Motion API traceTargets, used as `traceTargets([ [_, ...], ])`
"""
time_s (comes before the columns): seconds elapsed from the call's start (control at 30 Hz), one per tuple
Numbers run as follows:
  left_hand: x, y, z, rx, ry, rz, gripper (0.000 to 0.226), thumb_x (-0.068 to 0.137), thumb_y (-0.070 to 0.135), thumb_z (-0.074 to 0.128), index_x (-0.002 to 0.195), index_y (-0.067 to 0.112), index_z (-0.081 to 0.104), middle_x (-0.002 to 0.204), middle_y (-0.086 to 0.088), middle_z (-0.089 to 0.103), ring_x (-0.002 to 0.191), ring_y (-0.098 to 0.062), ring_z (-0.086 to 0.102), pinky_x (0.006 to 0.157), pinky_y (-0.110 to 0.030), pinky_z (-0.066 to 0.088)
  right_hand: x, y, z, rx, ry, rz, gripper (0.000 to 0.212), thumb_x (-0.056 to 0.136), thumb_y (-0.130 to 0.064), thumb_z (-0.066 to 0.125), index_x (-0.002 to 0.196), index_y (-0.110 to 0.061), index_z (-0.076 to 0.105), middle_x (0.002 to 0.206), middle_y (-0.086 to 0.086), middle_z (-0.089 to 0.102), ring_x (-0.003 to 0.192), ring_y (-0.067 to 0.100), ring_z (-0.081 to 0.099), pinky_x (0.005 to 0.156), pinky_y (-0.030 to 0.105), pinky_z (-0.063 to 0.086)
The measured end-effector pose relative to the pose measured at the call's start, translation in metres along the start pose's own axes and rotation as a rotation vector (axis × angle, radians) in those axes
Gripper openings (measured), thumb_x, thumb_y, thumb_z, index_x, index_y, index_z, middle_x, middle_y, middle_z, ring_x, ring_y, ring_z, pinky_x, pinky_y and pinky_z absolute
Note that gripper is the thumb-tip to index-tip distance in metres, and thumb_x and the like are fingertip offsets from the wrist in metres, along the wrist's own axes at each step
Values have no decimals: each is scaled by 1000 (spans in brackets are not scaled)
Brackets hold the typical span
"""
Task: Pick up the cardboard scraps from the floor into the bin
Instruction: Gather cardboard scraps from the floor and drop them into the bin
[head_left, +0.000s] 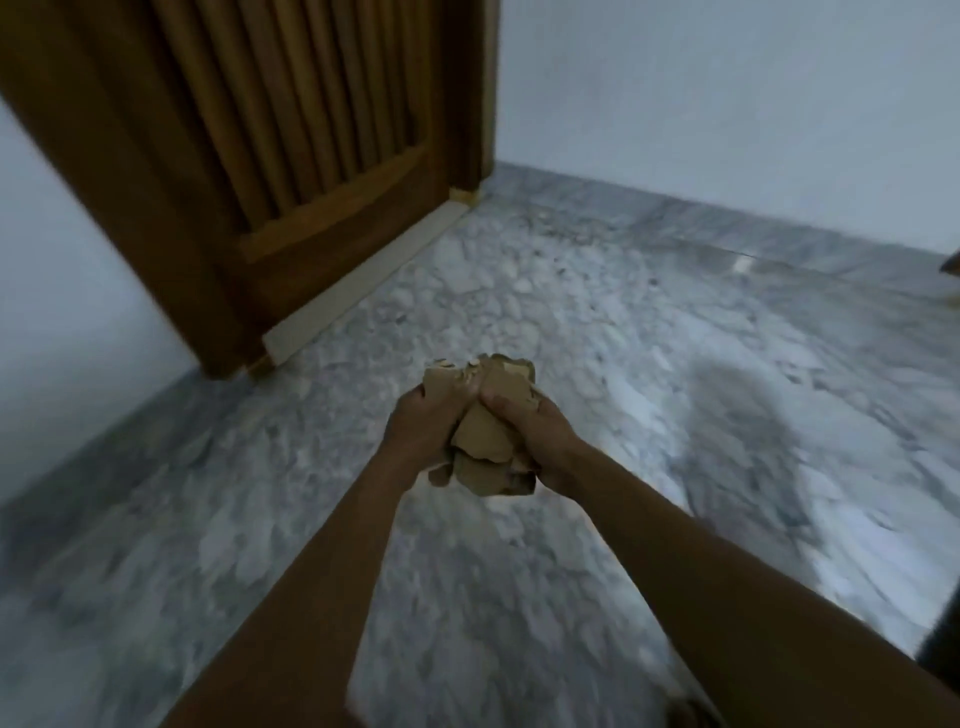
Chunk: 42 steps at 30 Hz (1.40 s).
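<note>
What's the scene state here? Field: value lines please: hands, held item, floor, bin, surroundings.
left hand: grips the bundle from the left
right hand: grips the bundle from the right
cardboard scraps: brown torn pieces, bunched between both hands, off the floor
floor: grey-white marble, no loose scraps visible
bin: not in view
door: brown wood, slatted, ahead on the left
wall: plain, pale

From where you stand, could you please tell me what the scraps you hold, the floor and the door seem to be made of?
The scraps: matt brown cardboard, edges torn and ragged. The floor: probably polished marble or terrazzo, mottled grey-white, softly shiny. The door: apparently varnished wood, warm brown, vertical slats.
</note>
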<state>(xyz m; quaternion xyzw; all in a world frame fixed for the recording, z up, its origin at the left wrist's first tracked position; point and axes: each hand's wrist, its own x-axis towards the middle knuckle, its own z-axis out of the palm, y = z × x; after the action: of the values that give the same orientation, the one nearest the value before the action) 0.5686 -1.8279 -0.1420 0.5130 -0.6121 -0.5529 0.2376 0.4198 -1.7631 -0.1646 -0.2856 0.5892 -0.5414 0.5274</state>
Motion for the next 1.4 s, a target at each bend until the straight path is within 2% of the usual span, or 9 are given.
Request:
traceTargets([
  [0.1, 8, 35, 53, 57, -183, 81, 46, 66, 76, 64, 98, 44, 68, 102, 5, 73, 91, -21, 70, 79, -45, 60, -29, -19, -58, 28, 134, -58, 28, 94, -33, 65, 116, -15, 67, 109, 10, 74, 97, 27, 73, 80, 41, 61],
  [0.33, -3, 116, 194, 99, -372, 157, 43, 85, 56, 41, 94, 18, 61, 98, -8, 66, 96, -29, 61, 91, -44, 49, -102, -62, -182, 96, 490, -100, 28, 94, -29, 65, 113, -10, 69, 101, 9, 77, 90, 24, 75, 78, 35, 59],
  [0.4, -8, 135, 239, 114, -415, 210, 34, 97, 43, 35, 95, 16, 54, 89, -3, 56, 89, -25, 53, 84, -38, 44, -120, -71, -222, 121, 571, -109, 31, 90, -33, 65, 112, -12, 69, 98, 9, 77, 88, 26, 75, 80, 39, 60],
  [0.6, -41, 191, 387, 195, -509, 311, 41, 100, 39, 27, 119, 13, 53, 114, -4, 52, 103, -23, 49, 86, -34, 37, -170, -87, -370, 166, 722, -112, 81, 64, -54, 72, 134, -17, 54, 115, 9, 72, 98, 30, 71, 89, 52, 57],
  [0.87, -90, 271, 597, 124, -580, 404, 26, 90, 35, 44, 100, 19, 62, 111, -14, 65, 102, -35, 61, 91, -50, 48, -251, -121, -578, 171, 845, -233, 30, 90, -35, 67, 116, -22, 60, 102, -1, 73, 88, 15, 70, 71, 27, 56],
  [1.0, -126, 315, 694, 107, -668, 408, 31, 96, 22, 45, 120, 8, 59, 120, -18, 63, 102, -30, 61, 97, -49, 50, -299, -145, -675, 80, 943, -245, 69, 76, -54, 74, 135, -24, 56, 124, -4, 68, 113, 17, 63, 104, 41, 48],
  [1.1, -155, 347, 762, 78, -726, 349, 25, 95, 26, 43, 112, 18, 59, 120, -16, 61, 106, -31, 59, 96, -51, 50, -343, -163, -740, 47, 1035, -302, 46, 87, -38, 72, 128, -21, 60, 116, -2, 70, 108, 19, 65, 99, 40, 52],
  [1.2, -186, 373, 832, 53, -815, 329, 22, 99, 19, 40, 112, 17, 57, 110, -11, 63, 94, -24, 61, 78, -38, 53, -384, -176, -796, -54, 1147, -326, 48, 93, -37, 66, 135, -20, 52, 118, -1, 64, 108, 18, 61, 88, 31, 51],
  [1.4, -197, 382, 965, 209, -920, 412, 29, 92, 11, 40, 117, 20, 52, 114, -16, 59, 104, -37, 60, 93, -57, 50, -425, -163, -900, -142, 1220, -277, 39, 97, -31, 62, 133, -20, 52, 122, 0, 57, 108, 16, 55, 95, 33, 46],
])
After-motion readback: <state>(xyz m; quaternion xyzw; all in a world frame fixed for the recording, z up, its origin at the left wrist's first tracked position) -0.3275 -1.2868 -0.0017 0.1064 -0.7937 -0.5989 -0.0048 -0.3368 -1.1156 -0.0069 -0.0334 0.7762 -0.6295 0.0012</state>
